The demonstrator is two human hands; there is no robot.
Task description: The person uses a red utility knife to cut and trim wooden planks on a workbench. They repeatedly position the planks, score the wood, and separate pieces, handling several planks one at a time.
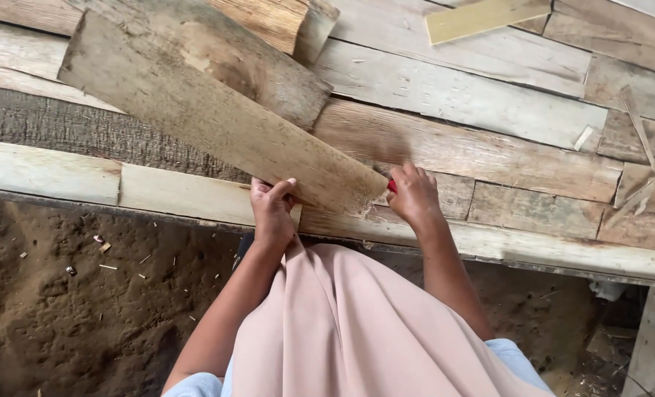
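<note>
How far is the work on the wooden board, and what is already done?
Done: little shows; the near end of the board looks frayed, with pale chips beside it. In hand: the left hand grips that end, and the right hand holds a red-handled tool, its working end blurred. Left: the rest of the board looks rough and uncut.

No packages, no labels, no signs, no screens showed anywhere in the view.
</note>
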